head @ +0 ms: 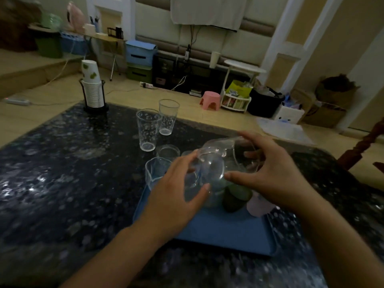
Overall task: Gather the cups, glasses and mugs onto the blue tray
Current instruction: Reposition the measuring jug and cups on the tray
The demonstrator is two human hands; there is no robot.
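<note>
Cradling a clear glass jug (pixel 220 163) on its side above the blue tray (pixel 224 231), the left hand (pixel 176 196) cups its base and the right hand (pixel 268 175) wraps its mouth end, likely to steady it for setting down. Beneath sit a green cup (pixel 236 198) and a pink cup (pixel 258 205), so free tray floor lies only nearest the person. Beyond, two tall glasses (pixel 148 129) wait on the dark table (pixel 62 173), well clear of its far edge.

A dim living room in a home.
Beyond the dark speckled desk (pixel 62 163), far across the tiled floor, stand a low black cabinet (pixel 187 77) with trailing cables, stacked blue and green storage boxes (pixel 139 59), a pink plastic stool (pixel 210 100), a small white side table (pixel 244 68) and bags on the right.
</note>
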